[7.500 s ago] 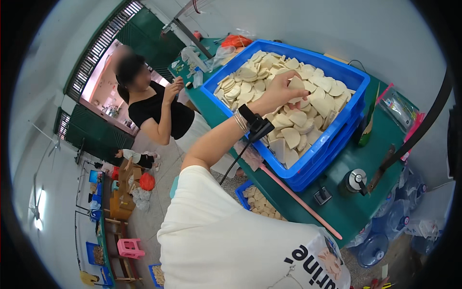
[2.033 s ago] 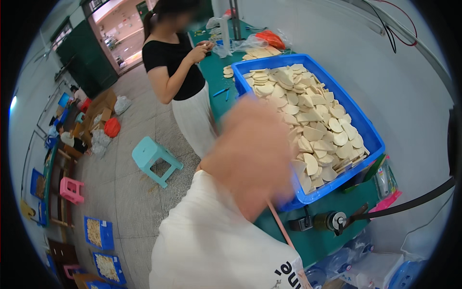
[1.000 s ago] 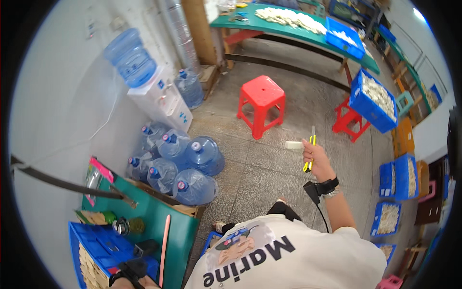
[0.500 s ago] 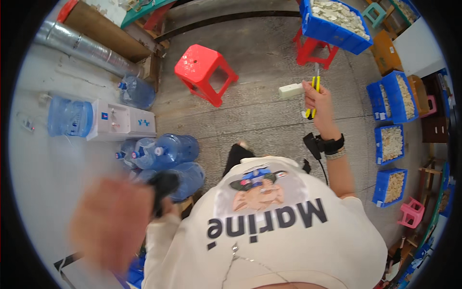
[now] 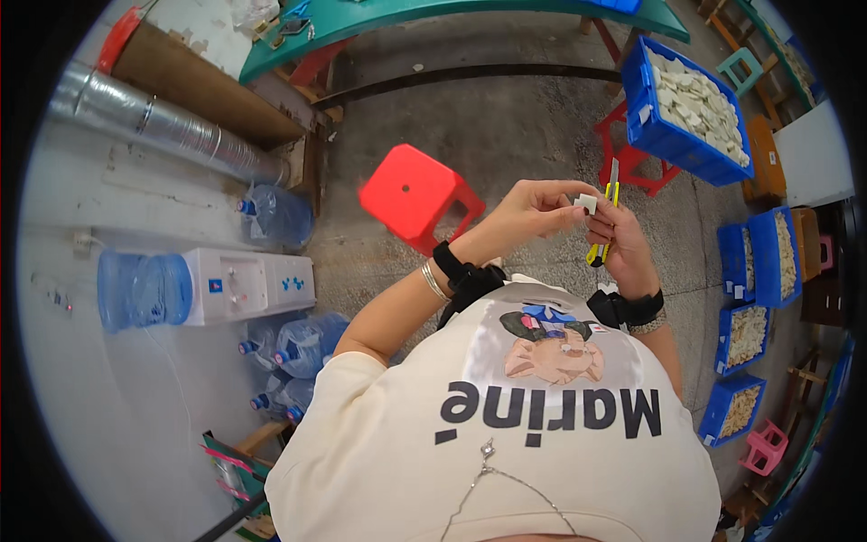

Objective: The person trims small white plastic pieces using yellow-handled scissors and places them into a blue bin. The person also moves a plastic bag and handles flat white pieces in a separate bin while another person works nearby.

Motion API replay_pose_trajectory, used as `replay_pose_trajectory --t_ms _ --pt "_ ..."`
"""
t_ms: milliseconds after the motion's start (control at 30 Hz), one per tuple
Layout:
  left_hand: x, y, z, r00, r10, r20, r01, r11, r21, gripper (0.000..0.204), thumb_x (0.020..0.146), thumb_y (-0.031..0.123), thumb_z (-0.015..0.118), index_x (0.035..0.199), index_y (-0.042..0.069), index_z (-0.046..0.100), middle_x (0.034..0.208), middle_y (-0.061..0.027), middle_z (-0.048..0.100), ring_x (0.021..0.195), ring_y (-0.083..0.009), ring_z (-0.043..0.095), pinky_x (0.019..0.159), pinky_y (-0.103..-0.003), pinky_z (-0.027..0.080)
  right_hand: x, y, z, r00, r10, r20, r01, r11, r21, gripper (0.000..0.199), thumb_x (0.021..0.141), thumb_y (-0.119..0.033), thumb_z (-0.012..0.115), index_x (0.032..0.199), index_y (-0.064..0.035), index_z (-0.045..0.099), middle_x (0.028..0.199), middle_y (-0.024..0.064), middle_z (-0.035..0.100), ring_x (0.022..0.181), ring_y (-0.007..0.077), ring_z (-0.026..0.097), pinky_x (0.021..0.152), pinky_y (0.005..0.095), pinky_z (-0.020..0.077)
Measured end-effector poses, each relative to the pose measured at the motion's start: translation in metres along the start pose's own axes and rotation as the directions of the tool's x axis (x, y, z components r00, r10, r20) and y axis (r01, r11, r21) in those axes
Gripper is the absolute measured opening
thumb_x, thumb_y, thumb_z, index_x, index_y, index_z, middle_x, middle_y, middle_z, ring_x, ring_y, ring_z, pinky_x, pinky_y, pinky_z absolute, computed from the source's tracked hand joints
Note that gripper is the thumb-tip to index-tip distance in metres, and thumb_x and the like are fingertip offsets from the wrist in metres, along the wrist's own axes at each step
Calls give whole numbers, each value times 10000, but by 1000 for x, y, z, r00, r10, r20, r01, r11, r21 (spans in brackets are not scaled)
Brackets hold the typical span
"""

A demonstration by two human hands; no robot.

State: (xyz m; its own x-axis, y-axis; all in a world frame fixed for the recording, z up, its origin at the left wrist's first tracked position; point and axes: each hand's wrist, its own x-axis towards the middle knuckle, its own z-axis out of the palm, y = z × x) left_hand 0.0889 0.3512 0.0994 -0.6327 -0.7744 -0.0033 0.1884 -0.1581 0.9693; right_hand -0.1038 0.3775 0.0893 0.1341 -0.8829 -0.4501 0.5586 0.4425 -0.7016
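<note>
In front of my chest the two hands meet. My left hand (image 5: 539, 210) pinches a small whitish block (image 5: 587, 204) between thumb and fingertips. Against the block's other side rest the fingertips of my right hand (image 5: 629, 246). That hand also grips a yellow and black utility knife (image 5: 596, 253), held upright with its metal blade out and pointing away from me. Part of the knife's handle is hidden by the fingers. Both wrists wear black straps. Beyond the right hand, a blue bin (image 5: 639, 108) heaped with pale pieces stands on a red stool (image 5: 623, 149).
A red stool (image 5: 411, 190) stands ahead of my left forearm. On the left are a water dispenser (image 5: 248, 289) and several large water bottles (image 5: 307, 343). A green table (image 5: 433, 18) spans the far side. More blue bins (image 5: 722, 411) and a pink stool (image 5: 766, 447) line the right.
My left hand has come from the lower left to meet the right hand and take hold of the whitish block. The right hand still holds the knife. The view has shifted.
</note>
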Motion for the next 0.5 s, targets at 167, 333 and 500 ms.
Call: replay_pose_trajectory --t_ms 167,333,500 --pt "64 23 -63 996 -82 32 85 989 -121 349 888 179 665 1199 23 634 671 55 528 591 -14 435 533 -176 346 71 -28 29 992 -77 -102 73 996 -48 159 936 -205 622 833 -135 524 636 -117 378 508 -23 315 453 161 239" --pt "119 26 -109 993 -110 -35 107 991 -79 319 854 152 710 1129 -4 664 727 60 578 607 3 453 518 -169 342 136 -52 44 987 -49 -151 29 991 -134 179 919 -237 646 811 -147 535 642 -111 405 509 -15 331 452 170 255" --pt "179 30 -154 986 -102 -134 101 995 -15 300 863 161 702 1127 18 683 673 21 618 550 -3 478 473 -165 341 216 -87 54 995 19 -98 -40 976 -216 198 928 -266 631 805 -135 547 628 -105 422 503 -15 332 443 169 252"
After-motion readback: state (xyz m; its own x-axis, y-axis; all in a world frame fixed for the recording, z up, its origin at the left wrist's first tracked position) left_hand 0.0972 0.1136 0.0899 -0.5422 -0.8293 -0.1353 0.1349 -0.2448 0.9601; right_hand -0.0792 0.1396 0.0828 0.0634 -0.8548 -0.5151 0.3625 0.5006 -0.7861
